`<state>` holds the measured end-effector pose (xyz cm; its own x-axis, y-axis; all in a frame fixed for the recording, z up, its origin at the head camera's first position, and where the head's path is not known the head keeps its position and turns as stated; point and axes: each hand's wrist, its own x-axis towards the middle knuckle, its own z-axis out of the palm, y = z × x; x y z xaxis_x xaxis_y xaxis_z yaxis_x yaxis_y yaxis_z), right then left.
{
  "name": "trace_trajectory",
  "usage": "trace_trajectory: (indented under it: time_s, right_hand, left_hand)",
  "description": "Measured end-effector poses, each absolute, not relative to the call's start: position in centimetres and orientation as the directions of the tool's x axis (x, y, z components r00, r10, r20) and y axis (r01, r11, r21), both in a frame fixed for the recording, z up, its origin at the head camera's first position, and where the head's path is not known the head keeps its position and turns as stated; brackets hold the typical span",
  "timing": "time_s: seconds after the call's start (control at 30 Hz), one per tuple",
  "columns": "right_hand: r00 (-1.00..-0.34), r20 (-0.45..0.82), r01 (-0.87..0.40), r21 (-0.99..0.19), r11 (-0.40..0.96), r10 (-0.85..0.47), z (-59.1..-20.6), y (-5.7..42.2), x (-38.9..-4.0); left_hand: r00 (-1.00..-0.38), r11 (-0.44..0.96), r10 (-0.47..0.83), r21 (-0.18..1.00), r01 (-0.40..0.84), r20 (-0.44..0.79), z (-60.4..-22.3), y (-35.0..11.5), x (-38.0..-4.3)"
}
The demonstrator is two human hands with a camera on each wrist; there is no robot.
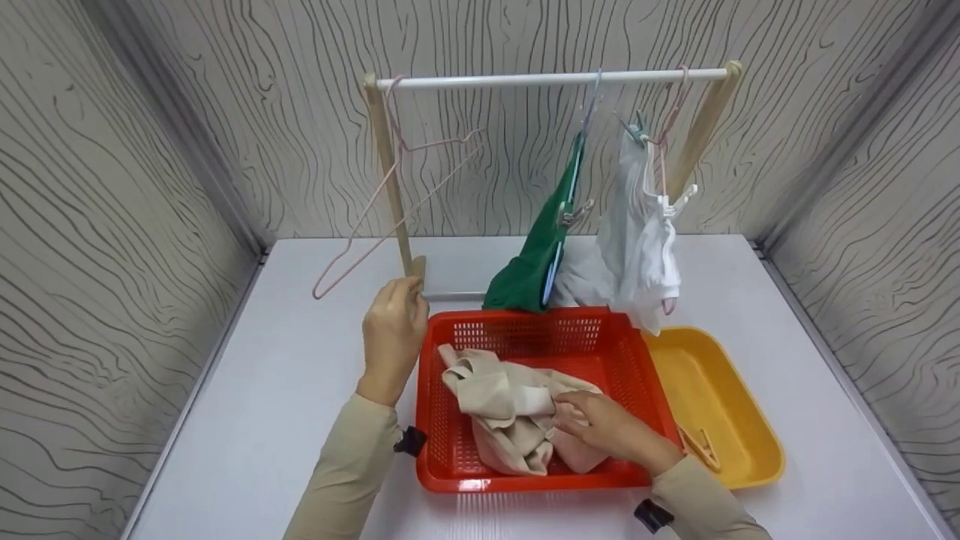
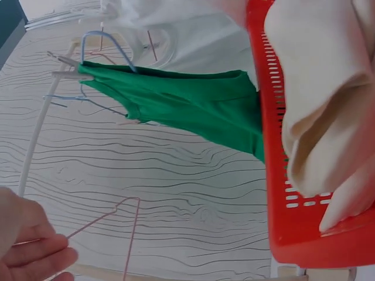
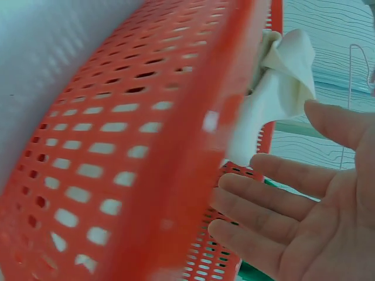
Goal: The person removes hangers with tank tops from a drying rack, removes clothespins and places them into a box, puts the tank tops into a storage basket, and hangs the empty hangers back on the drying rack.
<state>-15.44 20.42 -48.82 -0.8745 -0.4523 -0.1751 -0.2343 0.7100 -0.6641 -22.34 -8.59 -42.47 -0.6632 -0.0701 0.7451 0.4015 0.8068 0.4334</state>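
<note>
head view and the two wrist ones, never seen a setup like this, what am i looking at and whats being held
There is no machine here, just a person's bare left hand and right hand. The head picture comes from a camera worn on the head, looking forward and down; the others come from one camera on each wrist. On the white table stand a red basket with beige cloth inside, a yellow tray with a clothespin, and a rack bearing a pink hanger, a green garment and white clothing. The right hand is open at the beige cloth, not gripping it. Whether the left hand holds anything, I can't tell.
</note>
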Motion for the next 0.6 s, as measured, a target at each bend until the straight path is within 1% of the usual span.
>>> trace_trajectory:
  time_s: [0.2,0.33,0.47,0.6]
  right_hand:
    - [-0.906,-0.040,-0.301,-0.639,0.708,-0.421,-47.9,19.9,-15.9]
    - [-0.920,0.058,-0.335,-0.626,0.704,-0.387,-47.4,19.5,-16.1]
    - [-0.932,0.116,-0.335,-0.641,0.691,-0.344,-46.8,19.1,-16.5]
    - [-0.939,0.164,-0.331,-0.667,0.667,-0.302,-45.9,18.8,-17.0]
  left_hand:
    - [-0.802,0.778,0.015,0.497,0.385,0.597,-43.6,-8.3,-22.0]
    - [-0.865,0.751,0.076,0.543,0.377,0.497,-44.4,-8.2,-21.9]
    - [-0.883,0.733,0.164,0.545,0.407,0.439,-45.1,-8.1,-21.8]
    - [-0.888,0.695,0.257,0.566,0.444,0.382,-45.6,-8.0,-21.7]
